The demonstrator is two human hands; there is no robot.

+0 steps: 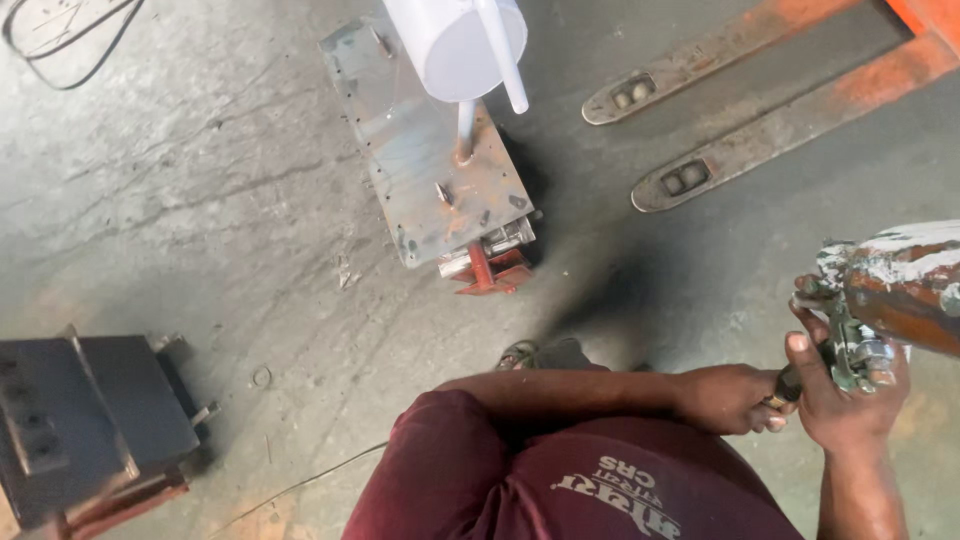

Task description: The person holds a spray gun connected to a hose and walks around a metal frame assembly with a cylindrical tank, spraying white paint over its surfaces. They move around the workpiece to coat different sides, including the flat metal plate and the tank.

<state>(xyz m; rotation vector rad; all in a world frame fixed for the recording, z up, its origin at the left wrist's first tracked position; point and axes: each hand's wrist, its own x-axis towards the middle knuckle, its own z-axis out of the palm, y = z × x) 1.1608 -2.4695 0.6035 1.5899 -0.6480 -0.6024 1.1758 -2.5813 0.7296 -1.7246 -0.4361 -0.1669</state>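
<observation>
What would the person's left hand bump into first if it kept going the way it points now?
The left hand reaches across the body toward the paint-spattered spray gun and already seems to touch its lower end, right beside the right hand gripping it. So the gun comes first, though depth is hard to judge.

Your right hand (850, 400) wraps around the paint-crusted spray gun (880, 300), its cup tilted off to the right. Your left hand (725, 398) reaches across your maroon shirt (560, 480) and pinches the gun's lower end. Ahead on the concrete floor (200, 200) stands a rusty metal plate (430, 150) carrying a white cylinder (455, 45). Orange pallet-jack forks (750, 100) lie at upper right, a dark metal box (85, 420) at lower left.
</observation>
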